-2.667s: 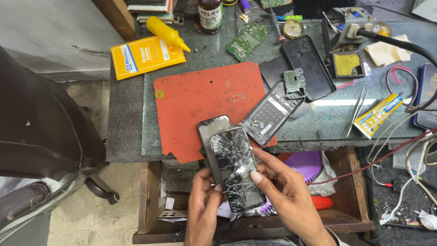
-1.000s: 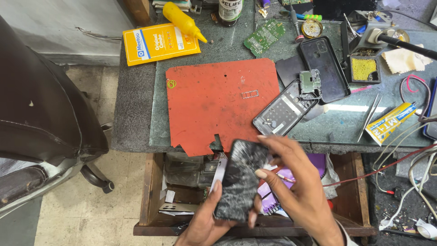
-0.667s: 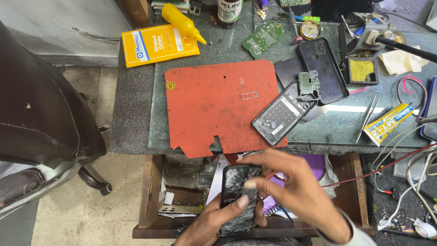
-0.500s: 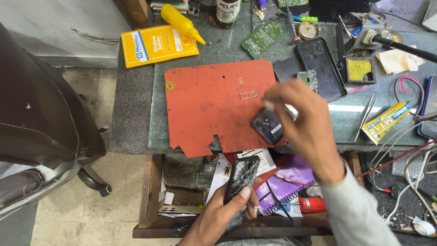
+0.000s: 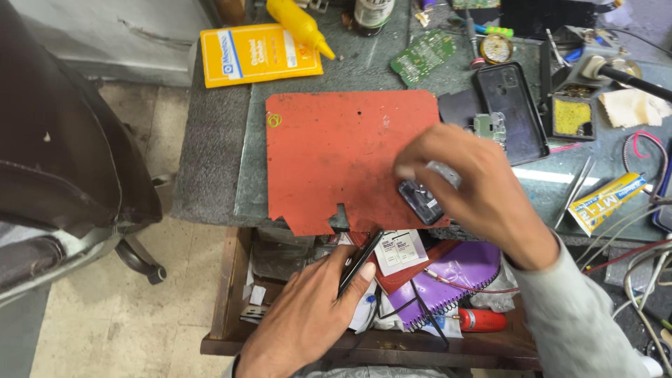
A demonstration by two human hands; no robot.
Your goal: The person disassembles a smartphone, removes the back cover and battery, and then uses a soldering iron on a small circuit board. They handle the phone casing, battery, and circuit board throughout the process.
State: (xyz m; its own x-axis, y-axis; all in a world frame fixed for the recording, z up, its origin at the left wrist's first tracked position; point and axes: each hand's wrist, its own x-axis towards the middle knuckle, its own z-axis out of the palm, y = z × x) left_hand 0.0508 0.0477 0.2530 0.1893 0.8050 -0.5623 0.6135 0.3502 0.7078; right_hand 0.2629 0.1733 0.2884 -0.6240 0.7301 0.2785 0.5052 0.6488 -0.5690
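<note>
L hand pinches thin black screen panel edge-on, over open drawer below bench front edge — stiff but brittle, grip by edges. R hand fingers closed on phone body at red mat near corner — light, rigid.

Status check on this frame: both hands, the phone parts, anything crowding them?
Left hand grips cracked screen panel edge-on over drawer. Right hand on phone body at red mat edge. Nothing between them.

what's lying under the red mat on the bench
The red mat lies on the green stone benchtop, its notched front edge overhanging the open drawer. Whatever else lies beneath it is covered.
</note>
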